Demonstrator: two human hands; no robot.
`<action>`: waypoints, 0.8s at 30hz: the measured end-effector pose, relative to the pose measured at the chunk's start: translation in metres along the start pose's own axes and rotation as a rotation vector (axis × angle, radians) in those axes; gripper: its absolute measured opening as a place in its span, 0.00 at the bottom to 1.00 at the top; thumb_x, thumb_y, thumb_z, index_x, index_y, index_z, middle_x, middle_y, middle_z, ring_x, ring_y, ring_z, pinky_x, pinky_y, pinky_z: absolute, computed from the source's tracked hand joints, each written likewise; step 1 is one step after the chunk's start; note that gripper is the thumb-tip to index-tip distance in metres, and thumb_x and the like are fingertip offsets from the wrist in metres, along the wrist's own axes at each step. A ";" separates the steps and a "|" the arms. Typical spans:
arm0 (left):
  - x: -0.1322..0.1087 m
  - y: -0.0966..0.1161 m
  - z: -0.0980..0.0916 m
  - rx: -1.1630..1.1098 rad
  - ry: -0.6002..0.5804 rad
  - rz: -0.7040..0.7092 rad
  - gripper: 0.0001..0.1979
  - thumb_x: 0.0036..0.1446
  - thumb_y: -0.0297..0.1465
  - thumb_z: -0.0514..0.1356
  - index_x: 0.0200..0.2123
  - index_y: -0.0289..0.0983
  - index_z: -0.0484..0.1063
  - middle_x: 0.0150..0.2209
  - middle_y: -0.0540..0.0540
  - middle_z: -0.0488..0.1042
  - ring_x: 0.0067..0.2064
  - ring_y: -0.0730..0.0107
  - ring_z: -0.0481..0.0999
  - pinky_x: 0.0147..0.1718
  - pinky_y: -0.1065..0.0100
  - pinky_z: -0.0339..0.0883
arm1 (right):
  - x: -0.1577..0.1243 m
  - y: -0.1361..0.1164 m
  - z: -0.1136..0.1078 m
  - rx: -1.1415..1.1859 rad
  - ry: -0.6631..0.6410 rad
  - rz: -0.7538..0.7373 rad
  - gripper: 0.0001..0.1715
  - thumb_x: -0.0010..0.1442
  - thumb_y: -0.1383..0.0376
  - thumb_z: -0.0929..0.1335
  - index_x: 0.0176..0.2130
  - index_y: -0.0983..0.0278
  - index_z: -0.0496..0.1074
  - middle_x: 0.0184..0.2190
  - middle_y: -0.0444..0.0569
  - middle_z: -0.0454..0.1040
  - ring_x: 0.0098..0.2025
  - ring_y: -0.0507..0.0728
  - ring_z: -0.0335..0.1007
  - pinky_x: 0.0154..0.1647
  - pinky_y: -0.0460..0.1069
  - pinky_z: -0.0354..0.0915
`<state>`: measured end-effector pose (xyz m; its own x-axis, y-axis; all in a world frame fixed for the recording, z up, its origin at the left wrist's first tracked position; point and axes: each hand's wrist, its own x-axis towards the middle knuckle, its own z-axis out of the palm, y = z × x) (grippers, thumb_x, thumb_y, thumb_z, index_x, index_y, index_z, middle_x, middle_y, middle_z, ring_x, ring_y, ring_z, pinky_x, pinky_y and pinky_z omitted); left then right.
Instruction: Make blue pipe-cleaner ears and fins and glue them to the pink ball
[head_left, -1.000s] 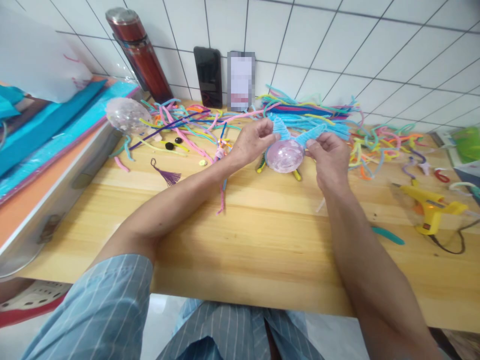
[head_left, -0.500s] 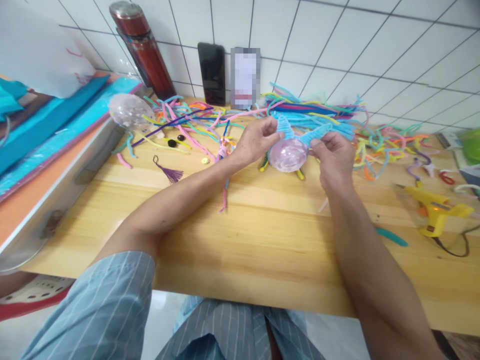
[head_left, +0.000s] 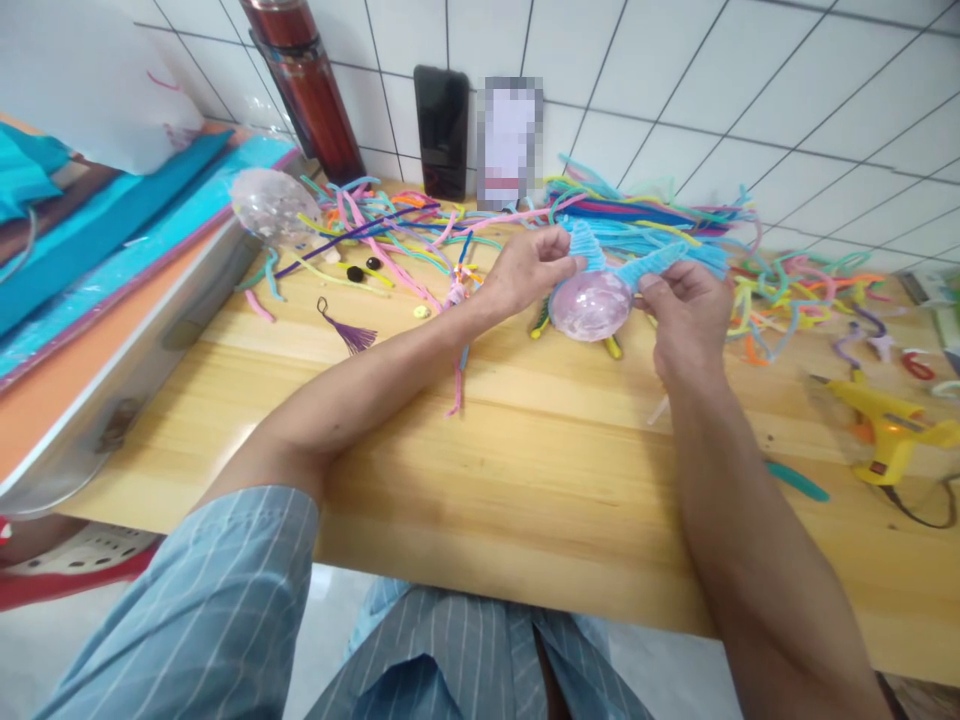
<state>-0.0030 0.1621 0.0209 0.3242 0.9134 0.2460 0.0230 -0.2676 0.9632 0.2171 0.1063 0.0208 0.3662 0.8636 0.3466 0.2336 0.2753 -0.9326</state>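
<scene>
Between my hands is a clear pinkish plastic ball (head_left: 592, 306) with two blue pipe-cleaner ears standing up from its top. My left hand (head_left: 531, 268) pinches the left blue ear (head_left: 586, 246) near its edge. The right blue ear (head_left: 646, 264), which slants outward, is pinched between the thumb and fingers of my right hand (head_left: 688, 312). Short yellow-tipped pieces (head_left: 613, 348) stick out beneath the ball. A small pink and blue pipe-cleaner bundle (head_left: 459, 290) lies just beyond my left forearm, partly covered by it.
A yellow glue gun (head_left: 889, 425) and a teal strip (head_left: 798, 481) lie on the right. Loose pipe cleaners (head_left: 802, 290) spread along the back. Another clear ball (head_left: 271, 205), a purple tassel (head_left: 349, 330), a red thermos (head_left: 319, 100) and two phones (head_left: 442, 135) stand or lie further left and back.
The whole view has shifted, so things appear slightly further right and mostly a little higher. Both hands keep the same pinch on the blue ears.
</scene>
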 end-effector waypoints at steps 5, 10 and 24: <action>-0.002 -0.002 -0.003 -0.051 -0.029 0.073 0.31 0.53 0.58 0.75 0.24 0.43 0.65 0.27 0.51 0.70 0.34 0.67 0.67 0.37 0.56 0.65 | -0.001 -0.002 0.001 0.010 0.012 0.002 0.20 0.49 0.58 0.81 0.28 0.57 0.68 0.22 0.37 0.65 0.27 0.51 0.62 0.31 0.50 0.69; -0.006 0.001 -0.004 -0.076 -0.016 -0.010 0.27 0.57 0.53 0.76 0.26 0.41 0.68 0.28 0.50 0.70 0.34 0.68 0.68 0.38 0.56 0.68 | -0.002 -0.001 0.001 0.016 0.013 0.000 0.20 0.51 0.61 0.81 0.28 0.58 0.67 0.22 0.37 0.65 0.27 0.51 0.61 0.31 0.49 0.69; -0.010 0.006 -0.003 0.014 -0.007 0.031 0.26 0.63 0.51 0.73 0.26 0.41 0.68 0.25 0.49 0.73 0.32 0.66 0.75 0.35 0.59 0.70 | -0.004 -0.007 0.003 0.058 0.007 0.017 0.16 0.47 0.61 0.78 0.29 0.57 0.68 0.24 0.38 0.66 0.28 0.52 0.64 0.33 0.52 0.71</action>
<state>-0.0090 0.1528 0.0243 0.3317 0.9024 0.2751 0.0257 -0.3002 0.9535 0.2109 0.1023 0.0252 0.3764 0.8652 0.3312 0.1748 0.2847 -0.9425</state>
